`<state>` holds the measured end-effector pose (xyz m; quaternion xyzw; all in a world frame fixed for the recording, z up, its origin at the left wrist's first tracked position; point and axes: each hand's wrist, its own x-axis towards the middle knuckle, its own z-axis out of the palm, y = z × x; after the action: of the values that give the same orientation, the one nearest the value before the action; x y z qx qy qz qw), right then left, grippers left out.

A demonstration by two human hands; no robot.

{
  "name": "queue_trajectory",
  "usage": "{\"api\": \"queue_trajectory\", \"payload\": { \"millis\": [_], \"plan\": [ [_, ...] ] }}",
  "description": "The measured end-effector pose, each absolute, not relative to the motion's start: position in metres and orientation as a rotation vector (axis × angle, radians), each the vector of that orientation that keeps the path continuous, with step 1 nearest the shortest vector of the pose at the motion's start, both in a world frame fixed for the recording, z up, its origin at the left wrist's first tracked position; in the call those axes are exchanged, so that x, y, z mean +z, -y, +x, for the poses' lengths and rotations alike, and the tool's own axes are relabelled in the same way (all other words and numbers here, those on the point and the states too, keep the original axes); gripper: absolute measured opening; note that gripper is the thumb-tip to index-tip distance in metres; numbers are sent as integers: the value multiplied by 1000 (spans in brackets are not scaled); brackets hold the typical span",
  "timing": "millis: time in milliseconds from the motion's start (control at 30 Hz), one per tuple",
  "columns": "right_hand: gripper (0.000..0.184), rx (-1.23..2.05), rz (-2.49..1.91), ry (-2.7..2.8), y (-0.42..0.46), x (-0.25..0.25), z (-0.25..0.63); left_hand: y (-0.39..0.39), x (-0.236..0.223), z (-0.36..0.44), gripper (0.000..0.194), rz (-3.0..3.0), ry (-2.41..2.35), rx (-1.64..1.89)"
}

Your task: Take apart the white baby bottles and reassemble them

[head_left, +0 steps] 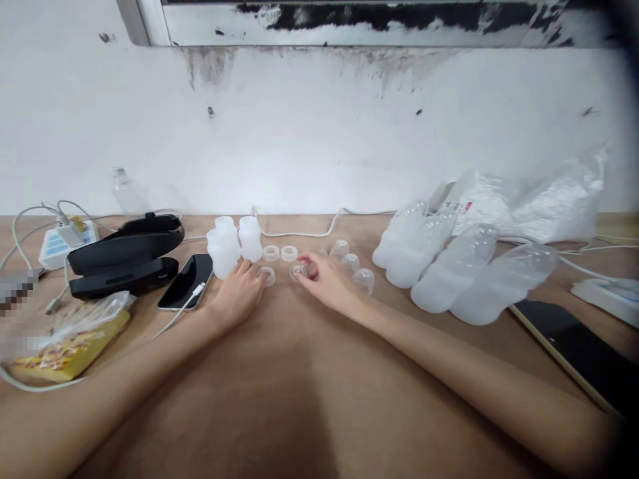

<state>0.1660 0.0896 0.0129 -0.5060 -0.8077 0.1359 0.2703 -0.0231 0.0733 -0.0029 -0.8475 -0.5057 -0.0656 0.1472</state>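
Note:
My left hand rests on the brown table with its fingers curled around a white plastic ring. My right hand pinches a small clear cap between thumb and fingers. Two small white bottles stand just behind my left hand. Two more white rings lie behind the hands. Several clear domed caps sit right of my right hand.
Long bags of white plastic parts lie at the right, before crumpled bags. A phone on a cable, a black case, a power strip and a snack bag lie left. A dark tablet sits at the right edge.

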Motion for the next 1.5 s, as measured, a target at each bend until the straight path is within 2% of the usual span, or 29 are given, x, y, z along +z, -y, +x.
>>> {"api": "queue_trajectory", "payload": {
  "millis": [233, 567, 967, 1500],
  "plan": [
    [31, 193, -1432, 2302, -115, 2, 148, -91, -5, -13, 21, -2401, 1425, -158],
    [27, 18, -1646, 2357, -106, 15, 158, -100, -3, 1, 19, -2431, 1347, -169],
    [25, -59, -1767, 2397, -114, 15, 166, -105, -10, 14, 22, -2346, 1420, -285],
    [22, -172, -1717, 2381, -109, 9, 162, -105, -16, 13, 18, -2353, 1365, -369]
  ]
}}
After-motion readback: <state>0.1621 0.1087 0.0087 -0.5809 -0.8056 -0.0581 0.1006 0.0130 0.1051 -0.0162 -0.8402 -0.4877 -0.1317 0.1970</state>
